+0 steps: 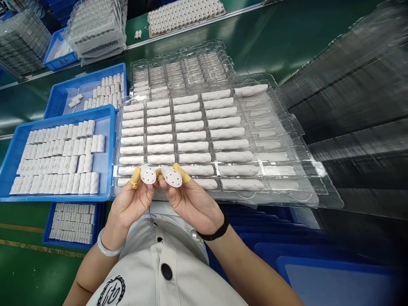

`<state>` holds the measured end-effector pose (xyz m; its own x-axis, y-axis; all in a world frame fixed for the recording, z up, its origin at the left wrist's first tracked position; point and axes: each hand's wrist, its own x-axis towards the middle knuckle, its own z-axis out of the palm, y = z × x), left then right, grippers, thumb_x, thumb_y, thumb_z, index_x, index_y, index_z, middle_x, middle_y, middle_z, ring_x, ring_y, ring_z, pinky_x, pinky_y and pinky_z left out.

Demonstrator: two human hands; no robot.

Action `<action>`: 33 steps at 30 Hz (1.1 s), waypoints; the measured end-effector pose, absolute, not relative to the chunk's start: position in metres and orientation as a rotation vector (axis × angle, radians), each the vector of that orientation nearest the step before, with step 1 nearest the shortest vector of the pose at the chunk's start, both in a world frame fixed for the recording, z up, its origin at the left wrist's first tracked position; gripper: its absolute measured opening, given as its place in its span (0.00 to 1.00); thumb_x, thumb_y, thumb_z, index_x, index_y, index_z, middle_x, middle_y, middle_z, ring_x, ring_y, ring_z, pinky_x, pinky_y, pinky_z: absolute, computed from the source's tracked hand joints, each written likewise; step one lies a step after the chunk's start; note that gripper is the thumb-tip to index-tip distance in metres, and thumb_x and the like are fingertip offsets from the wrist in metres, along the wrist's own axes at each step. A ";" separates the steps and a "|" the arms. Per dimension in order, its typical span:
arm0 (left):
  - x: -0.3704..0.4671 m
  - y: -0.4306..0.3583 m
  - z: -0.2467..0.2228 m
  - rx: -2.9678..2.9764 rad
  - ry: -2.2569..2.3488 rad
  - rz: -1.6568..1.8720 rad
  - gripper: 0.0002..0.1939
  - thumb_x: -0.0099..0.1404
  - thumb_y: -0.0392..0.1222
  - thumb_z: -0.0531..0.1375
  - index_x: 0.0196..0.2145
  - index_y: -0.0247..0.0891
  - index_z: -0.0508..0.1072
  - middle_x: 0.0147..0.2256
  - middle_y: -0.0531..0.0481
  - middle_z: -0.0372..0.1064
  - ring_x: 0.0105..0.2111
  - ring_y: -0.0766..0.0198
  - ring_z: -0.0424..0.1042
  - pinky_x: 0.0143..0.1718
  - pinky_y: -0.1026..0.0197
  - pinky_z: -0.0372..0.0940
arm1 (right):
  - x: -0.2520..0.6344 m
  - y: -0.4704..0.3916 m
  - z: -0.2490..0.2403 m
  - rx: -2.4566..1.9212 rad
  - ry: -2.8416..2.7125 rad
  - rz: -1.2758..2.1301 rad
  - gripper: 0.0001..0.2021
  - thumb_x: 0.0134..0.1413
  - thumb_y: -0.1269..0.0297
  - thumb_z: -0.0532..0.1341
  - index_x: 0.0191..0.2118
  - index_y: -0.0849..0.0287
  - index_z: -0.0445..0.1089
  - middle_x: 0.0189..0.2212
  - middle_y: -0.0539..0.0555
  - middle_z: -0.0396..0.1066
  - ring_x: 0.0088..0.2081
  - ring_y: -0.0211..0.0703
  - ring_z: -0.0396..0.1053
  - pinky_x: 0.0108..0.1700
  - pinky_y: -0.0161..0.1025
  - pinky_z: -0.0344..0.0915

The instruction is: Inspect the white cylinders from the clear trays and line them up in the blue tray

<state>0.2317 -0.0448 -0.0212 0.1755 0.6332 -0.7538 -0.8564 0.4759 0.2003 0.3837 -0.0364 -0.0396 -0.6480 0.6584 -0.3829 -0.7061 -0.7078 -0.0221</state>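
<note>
My left hand pinches a small white plastic piece, its rounded end face with several small holes turned toward me. In my right hand is a matching white piece, held close beside the first. Yellow finger cots cover some fingertips on both hands. Just beyond them lies a clear plastic blister tray, with rows of long white pieces in its slots. Its right-hand column looks partly filled. The sides of the held pieces are largely hidden by my fingers.
A blue bin of short white pieces stands at left, another blue bin behind it. A lower blue bin sits beneath. Further clear trays lie behind; stacked trays stand back left. Dark sheeting rises at right.
</note>
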 end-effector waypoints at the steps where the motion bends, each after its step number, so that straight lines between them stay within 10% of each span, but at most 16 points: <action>1: 0.231 -0.045 -0.022 -0.293 0.900 1.074 0.21 0.77 0.41 0.41 0.45 0.28 0.71 0.32 0.42 0.78 0.27 0.66 0.79 0.28 0.71 0.74 | 0.383 -0.036 -0.039 -0.473 0.170 2.313 0.23 0.73 0.63 0.45 0.35 0.68 0.73 0.27 0.55 0.79 0.28 0.34 0.79 0.28 0.22 0.74; 19: 0.237 -0.043 -0.014 -0.296 0.927 1.065 0.23 0.77 0.41 0.40 0.38 0.28 0.72 0.30 0.43 0.77 0.24 0.70 0.76 0.26 0.73 0.72 | 0.381 -0.033 -0.038 -0.613 0.231 2.283 0.24 0.73 0.63 0.42 0.34 0.66 0.71 0.25 0.54 0.78 0.24 0.34 0.77 0.23 0.23 0.72; 33: 0.224 -0.049 -0.021 0.274 0.831 1.023 0.17 0.72 0.39 0.50 0.41 0.30 0.77 0.31 0.42 0.75 0.29 0.61 0.73 0.33 0.59 0.71 | 0.384 -0.044 -0.037 -0.678 -0.356 2.084 0.10 0.53 0.62 0.67 0.39 0.61 0.73 0.24 0.50 0.74 0.19 0.32 0.65 0.22 0.29 0.62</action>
<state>0.2240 -0.0488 -0.0212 0.2547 0.8386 -0.4816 -0.6428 0.5189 0.5635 0.3841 -0.0439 -0.0371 -0.4555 0.8259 -0.3323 -0.6686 -0.5638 -0.4849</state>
